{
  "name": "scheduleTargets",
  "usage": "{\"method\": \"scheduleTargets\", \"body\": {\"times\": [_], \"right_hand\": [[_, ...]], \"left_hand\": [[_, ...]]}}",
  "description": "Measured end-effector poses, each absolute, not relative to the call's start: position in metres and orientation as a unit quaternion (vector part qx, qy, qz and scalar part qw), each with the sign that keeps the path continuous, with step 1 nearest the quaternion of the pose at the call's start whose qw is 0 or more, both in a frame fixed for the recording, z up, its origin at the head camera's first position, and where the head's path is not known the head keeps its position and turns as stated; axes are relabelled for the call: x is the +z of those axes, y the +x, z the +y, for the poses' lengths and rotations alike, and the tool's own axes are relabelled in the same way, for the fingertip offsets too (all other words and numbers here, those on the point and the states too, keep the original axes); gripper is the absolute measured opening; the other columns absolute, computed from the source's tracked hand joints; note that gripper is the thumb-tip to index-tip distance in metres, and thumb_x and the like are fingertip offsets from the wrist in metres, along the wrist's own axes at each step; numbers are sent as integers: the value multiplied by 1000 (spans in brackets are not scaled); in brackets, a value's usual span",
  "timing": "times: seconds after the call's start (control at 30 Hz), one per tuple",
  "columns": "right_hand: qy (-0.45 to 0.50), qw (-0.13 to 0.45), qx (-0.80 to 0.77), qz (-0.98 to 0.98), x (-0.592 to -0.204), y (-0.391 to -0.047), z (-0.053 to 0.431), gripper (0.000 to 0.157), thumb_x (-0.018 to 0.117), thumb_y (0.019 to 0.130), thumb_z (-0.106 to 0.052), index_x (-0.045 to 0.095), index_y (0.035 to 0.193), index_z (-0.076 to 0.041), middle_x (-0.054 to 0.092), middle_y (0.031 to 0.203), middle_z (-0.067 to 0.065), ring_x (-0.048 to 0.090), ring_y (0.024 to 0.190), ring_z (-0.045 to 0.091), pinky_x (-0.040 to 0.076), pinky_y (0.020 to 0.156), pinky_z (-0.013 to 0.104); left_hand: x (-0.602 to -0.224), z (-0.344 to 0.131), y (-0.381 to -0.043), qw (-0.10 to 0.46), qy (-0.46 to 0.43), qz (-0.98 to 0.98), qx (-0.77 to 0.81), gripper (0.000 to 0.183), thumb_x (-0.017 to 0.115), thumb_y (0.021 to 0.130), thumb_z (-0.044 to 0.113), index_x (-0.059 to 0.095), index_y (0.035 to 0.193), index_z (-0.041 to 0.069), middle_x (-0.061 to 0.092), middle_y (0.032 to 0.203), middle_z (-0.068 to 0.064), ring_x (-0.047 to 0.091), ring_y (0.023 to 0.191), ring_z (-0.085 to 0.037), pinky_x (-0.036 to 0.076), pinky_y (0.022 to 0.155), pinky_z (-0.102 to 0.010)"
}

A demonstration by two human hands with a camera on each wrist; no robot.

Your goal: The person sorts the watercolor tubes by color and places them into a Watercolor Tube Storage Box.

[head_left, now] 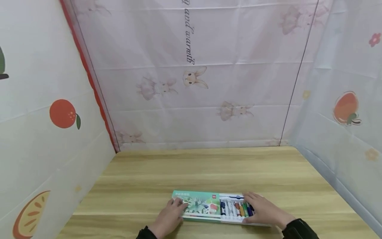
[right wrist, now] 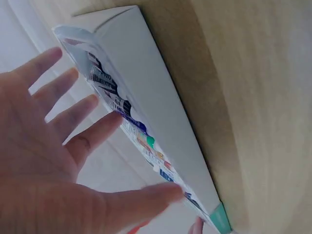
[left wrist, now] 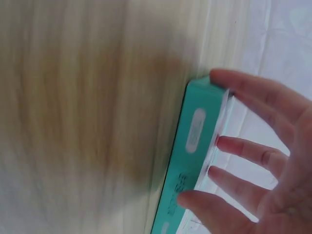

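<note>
A flat green paint box (head_left: pixel 198 204) lies on the table, its white tray (right wrist: pixel 161 97) drawn partway out to the right. Small paint tubes (head_left: pixel 234 209) in several colours lie in a row in the tray, with a thin brush (head_left: pixel 236 197) along the far side. My left hand (head_left: pixel 170 214) rests on the left end of the green sleeve. Its thumb (left wrist: pixel 200 200) touches the near side and its spread fingers (left wrist: pixel 248 148) touch the top and end. Extended over the tray, my right hand (head_left: pixel 262 210) has its fingers (right wrist: pixel 95 131) near the dark tubes.
The wood-grain table (head_left: pixel 206 172) runs back to a hanging cloth (head_left: pixel 203 126) printed with rabbits. Fruit-printed cloths stand along the left side (head_left: pixel 27 142) and right side (head_left: pixel 349 156).
</note>
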State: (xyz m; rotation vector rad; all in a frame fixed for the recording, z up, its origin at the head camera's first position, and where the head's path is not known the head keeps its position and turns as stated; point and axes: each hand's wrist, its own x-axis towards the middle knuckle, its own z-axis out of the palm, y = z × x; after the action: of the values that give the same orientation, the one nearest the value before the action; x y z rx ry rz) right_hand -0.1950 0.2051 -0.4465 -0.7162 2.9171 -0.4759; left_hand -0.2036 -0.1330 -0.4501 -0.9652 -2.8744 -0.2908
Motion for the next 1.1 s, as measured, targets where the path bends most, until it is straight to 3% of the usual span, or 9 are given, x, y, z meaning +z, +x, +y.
{"method": "scheduleTargets", "body": {"times": [0.07, 0.2, 0.37, 0.47, 0.63, 0.77, 0.9, 1.1], "right_hand": [[-253, 29, -157, 954, -447, -192, 203, 65, 53, 66, -55, 49, 110, -7, 36, 122, 12, 31, 110, 33, 28, 84, 48], [-301, -5, -144, 943, -448, -188, 187, 62, 51, 73, -50, 43, 119, -10, 40, 121, 9, 34, 109, 30, 29, 84, 47], [-303, 27, -116, 945, -448, -184, 172, 69, 51, 67, -57, 40, 123, -20, 37, 123, 6, 30, 108, 39, 27, 79, 56], [-299, 32, -99, 948, -453, -185, 170, 71, 51, 63, -60, 40, 122, -23, 34, 125, 7, 28, 108, 42, 26, 75, 59], [-309, -14, -66, 949, -460, -192, 171, 64, 46, 63, -64, 45, 118, -30, 26, 129, 11, 22, 110, 45, 19, 76, 63], [-310, -10, -82, 947, -460, -201, 174, 57, 48, 64, -62, 47, 114, -34, 26, 129, 9, 23, 111, 41, 17, 78, 63], [-322, 0, -102, 941, -457, -205, 177, 54, 52, 65, -59, 47, 114, -34, 30, 127, 8, 27, 110, 35, 22, 79, 60], [-345, -19, -102, 933, -462, -210, 175, 55, 51, 65, -59, 47, 114, -35, 31, 126, 8, 29, 109, 34, 25, 78, 58]], "left_hand": [[-452, -135, -204, 31, -314, -944, -95, 41, 63, 69, 14, 53, 109, 10, 44, 99, -6, 42, 91, -27, 44, 63, -30], [-453, -135, -205, 11, -301, -949, -96, 41, 63, 70, 16, 53, 109, 10, 44, 101, -6, 40, 95, -28, 43, 67, -35], [-451, -137, -209, 3, -303, -945, -124, 41, 63, 70, 16, 54, 109, 11, 43, 104, -8, 40, 95, -30, 43, 67, -36], [-448, -144, -212, -11, -282, -945, -168, 44, 64, 68, 14, 53, 109, 8, 38, 114, -15, 37, 99, -36, 43, 68, -40], [-446, -155, -218, -67, -239, -941, -229, 57, 67, 66, 19, 45, 116, 2, 23, 122, -31, 30, 104, -46, 35, 75, -50], [-449, -155, -222, -104, -234, -938, -233, 63, 67, 65, 22, 41, 118, 0, 30, 119, -32, 35, 103, -42, 32, 80, -48], [-453, -152, -223, -91, -233, -942, -224, 62, 67, 65, 22, 42, 118, 0, 37, 117, -26, 37, 104, -37, 33, 82, -44], [-454, -149, -220, -76, -225, -947, -217, 62, 68, 63, 20, 44, 116, -1, 37, 115, -29, 38, 102, -39, 34, 81, -44]]}}
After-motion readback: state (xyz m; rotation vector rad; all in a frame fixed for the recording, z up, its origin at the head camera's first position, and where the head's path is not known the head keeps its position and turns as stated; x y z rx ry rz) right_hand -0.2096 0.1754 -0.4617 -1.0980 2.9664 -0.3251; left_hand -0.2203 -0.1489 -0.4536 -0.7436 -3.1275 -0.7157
